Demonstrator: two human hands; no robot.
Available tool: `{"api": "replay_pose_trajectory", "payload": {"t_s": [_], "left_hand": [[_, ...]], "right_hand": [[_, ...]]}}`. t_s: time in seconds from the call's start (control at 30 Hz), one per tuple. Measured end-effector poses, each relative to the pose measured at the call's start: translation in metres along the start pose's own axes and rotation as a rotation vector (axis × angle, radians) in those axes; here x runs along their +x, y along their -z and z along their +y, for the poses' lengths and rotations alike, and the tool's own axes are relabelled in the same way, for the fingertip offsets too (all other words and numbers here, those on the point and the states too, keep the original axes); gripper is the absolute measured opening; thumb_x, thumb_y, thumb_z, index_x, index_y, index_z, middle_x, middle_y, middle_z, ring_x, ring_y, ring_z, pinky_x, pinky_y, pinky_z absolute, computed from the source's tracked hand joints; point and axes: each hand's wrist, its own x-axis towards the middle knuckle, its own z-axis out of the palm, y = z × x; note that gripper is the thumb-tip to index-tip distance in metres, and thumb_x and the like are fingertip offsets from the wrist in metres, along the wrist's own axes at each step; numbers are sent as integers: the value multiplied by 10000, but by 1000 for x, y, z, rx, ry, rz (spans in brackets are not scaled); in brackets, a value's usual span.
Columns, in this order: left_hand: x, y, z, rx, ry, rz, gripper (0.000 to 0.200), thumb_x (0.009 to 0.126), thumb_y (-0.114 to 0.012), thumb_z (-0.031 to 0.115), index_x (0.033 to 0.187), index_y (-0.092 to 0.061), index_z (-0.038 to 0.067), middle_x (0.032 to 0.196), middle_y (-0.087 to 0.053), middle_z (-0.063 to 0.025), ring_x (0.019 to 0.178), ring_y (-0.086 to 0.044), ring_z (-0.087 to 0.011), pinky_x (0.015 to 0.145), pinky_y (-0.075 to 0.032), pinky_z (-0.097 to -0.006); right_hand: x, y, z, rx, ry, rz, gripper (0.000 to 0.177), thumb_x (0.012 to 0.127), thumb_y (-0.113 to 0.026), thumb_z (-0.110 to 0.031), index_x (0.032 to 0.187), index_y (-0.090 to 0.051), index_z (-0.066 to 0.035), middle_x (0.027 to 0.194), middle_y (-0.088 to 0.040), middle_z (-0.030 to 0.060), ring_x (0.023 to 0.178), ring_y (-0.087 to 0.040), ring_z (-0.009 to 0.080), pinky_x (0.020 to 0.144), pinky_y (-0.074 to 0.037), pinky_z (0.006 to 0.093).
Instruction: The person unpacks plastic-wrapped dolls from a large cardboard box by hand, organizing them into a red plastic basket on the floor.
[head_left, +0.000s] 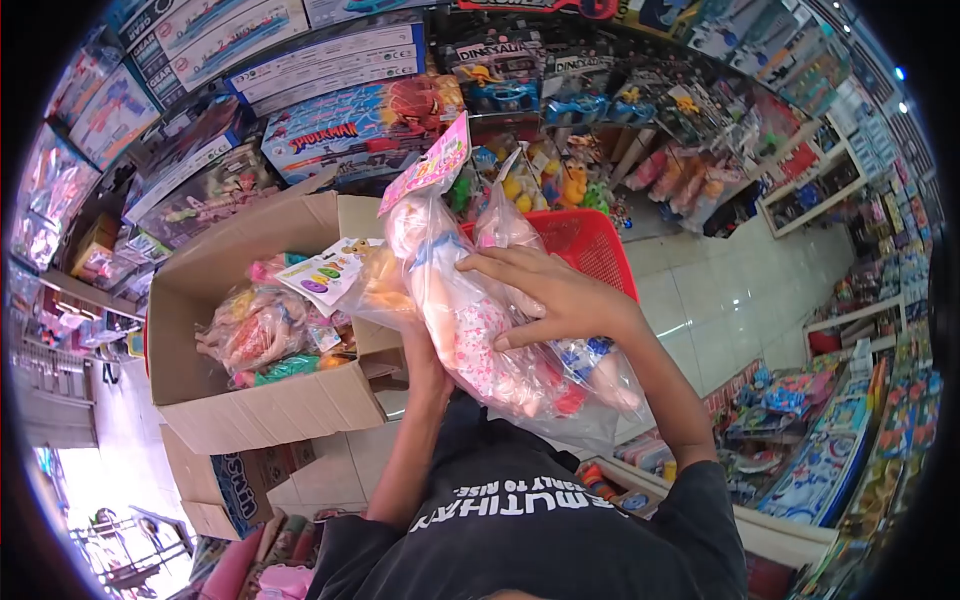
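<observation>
Several dolls in clear plastic bags are held in front of my chest. The nearest bagged doll wears a white dress with pink flowers and has a pink header card. My right hand lies over the bags with its fingers spread on the plastic. From below and behind, my left hand supports the bundle; its fingers are mostly hidden. Another bagged doll with a white header card leans out over the edge of an open cardboard box. More bagged dolls lie inside that box.
A red plastic basket stands behind the bundle. Boxed toys, including a Spider-Man box, fill the shelf ahead. A second cardboard box is at the lower left. Low shelves with packaged toys line the right.
</observation>
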Motion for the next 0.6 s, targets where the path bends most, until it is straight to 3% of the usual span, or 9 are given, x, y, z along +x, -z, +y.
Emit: {"api": "replay_pose_trajectory", "payload": {"t_s": [0.07,0.3,0.37,0.6], "left_hand": [[7,7,-7,-35,53,-99,678,964,-497,402,1459,-191,53,1446,-346,-125,1309,-394,-265,1076,-359,-438],[19,-21,-7,12,-157,-5,688,971,-496,365,1475,-150,49,1476,-289,-145,1312,-395,-266,1060,-383,-426],[23,-21,-16,129,-218,73,534,989,-447,295,1429,-282,42,1362,-436,-123,1213,-494,-227,1008,-446,-373],[22,-28,-63,148,-339,204,504,970,-486,245,1402,-331,36,1302,-487,-128,1149,-537,-216,948,-487,-380]], "right_hand": [[2,5,12,-3,11,-18,856,753,-709,-482,1444,-339,-136,1402,-392,221,1300,-374,390,1061,-291,460],[12,21,35,16,107,-46,851,755,-702,-491,1450,-348,-152,1414,-385,226,1311,-365,388,1070,-274,480],[12,28,45,27,149,-81,860,749,-706,-494,1454,-346,-160,1421,-379,228,1321,-356,386,1079,-264,481],[7,51,91,182,263,-162,874,712,-743,-458,1446,-366,-168,1457,-345,218,1365,-316,363,1108,-245,450]]}}
